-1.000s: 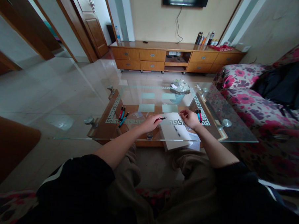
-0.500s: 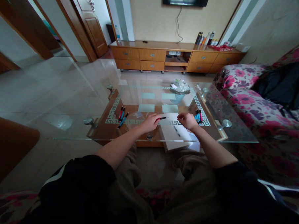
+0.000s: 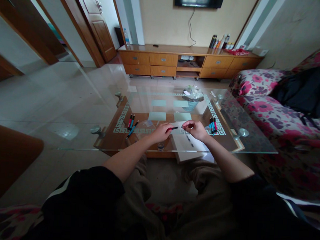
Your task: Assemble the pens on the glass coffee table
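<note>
My left hand [image 3: 162,131] is closed on a red and black pen [image 3: 173,128] held level over the glass table [image 3: 238,143]. My right hand [image 3: 195,130] is pinched at the pen's right tip, fingers curled. Both hands hover above a white sheet of paper [image 3: 186,146] with a dark pen part [image 3: 190,140] lying on it. Three pens [image 3: 131,123] lie on the glass to the left of my left hand. Another small bunch of pens [image 3: 213,124] lies to the right of my right hand.
A waste basket [image 3: 192,98] full of paper stands beyond the table. A floral sofa [image 3: 277,114] runs along the right. A wooden TV cabinet [image 3: 189,61] with bottles lines the far wall. A brown rounded piece of furniture [image 3: 10,156] is at the left.
My right hand has moved left from beside the right bunch of pens to the tip of the pen held by my left hand. My left hand has barely moved.
</note>
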Demonstrator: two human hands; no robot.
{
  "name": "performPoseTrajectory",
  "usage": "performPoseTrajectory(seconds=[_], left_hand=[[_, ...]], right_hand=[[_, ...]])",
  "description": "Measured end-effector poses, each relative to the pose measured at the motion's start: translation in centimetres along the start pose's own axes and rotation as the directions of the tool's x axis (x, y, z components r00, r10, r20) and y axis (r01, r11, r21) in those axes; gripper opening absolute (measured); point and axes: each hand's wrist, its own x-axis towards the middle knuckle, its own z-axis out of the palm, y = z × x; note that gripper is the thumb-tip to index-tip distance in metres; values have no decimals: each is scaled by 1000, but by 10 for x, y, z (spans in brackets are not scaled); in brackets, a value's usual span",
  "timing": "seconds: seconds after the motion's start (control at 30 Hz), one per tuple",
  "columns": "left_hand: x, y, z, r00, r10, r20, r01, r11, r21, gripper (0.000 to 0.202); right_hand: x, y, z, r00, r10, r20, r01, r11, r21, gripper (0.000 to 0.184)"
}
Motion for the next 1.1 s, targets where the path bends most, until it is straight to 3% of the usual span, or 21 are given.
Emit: performPoseTrajectory(seconds=[0.33,0.8,1.1], left_hand=[[1,0,1,998,60,25,-60,998,-9,24],[0,-3,2,996,87,17,-88,996,24,25],[1,-1,-1,994,100,41,-101,995,12,25]], right_hand=[[1,6,6,999,-41,30,41,999,13,35],[-1,1,14,998,15,61,-21,994,108,43],[-4,0,12,991,21,136,-8,995,-96,49]])
